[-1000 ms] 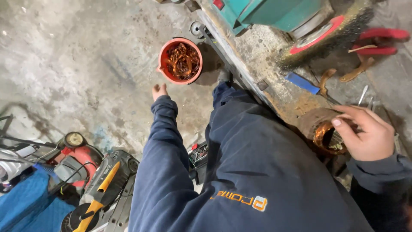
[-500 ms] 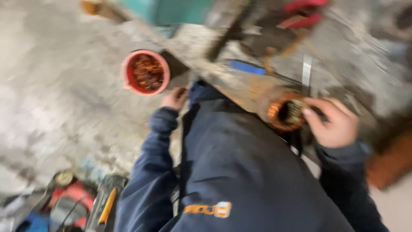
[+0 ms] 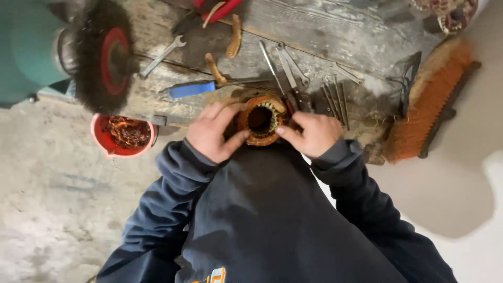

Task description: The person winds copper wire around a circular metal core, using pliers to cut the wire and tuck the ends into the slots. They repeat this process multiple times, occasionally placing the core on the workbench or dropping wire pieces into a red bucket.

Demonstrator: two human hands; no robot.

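Both hands grip the stator at the counter edge: left hand cupped on its left side, thumb at the rim, right hand curled on the right, thumb tip touching the rim. I judge it heavy and rigid, an iron ring with copper windings, best held by the outer shell since the wire looks easy to nick. A second ago my left hand hung down near the red bucket on the floor; now it is up on the stator. Files and a blue-handled tool lie behind, I think.
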